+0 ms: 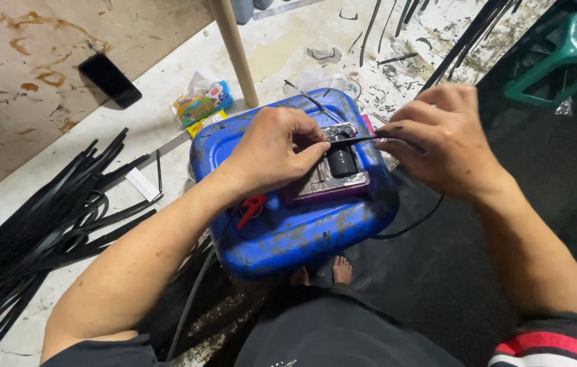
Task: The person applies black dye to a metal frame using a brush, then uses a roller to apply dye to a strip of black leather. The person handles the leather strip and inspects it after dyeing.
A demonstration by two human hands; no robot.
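Now both hands pinch a thin black strip [356, 141] taut over a small black block [341, 162] on the blue drum [288, 231]; left hand [276, 151] and right hand [441, 139] fingers are closed on it. Next probably needs steady, even tension.

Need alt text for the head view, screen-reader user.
Seen from above, the left hand and right hand stretch a thin black strip across a small black cylinder on a blue plastic container. A heap of black strips lies to the left.
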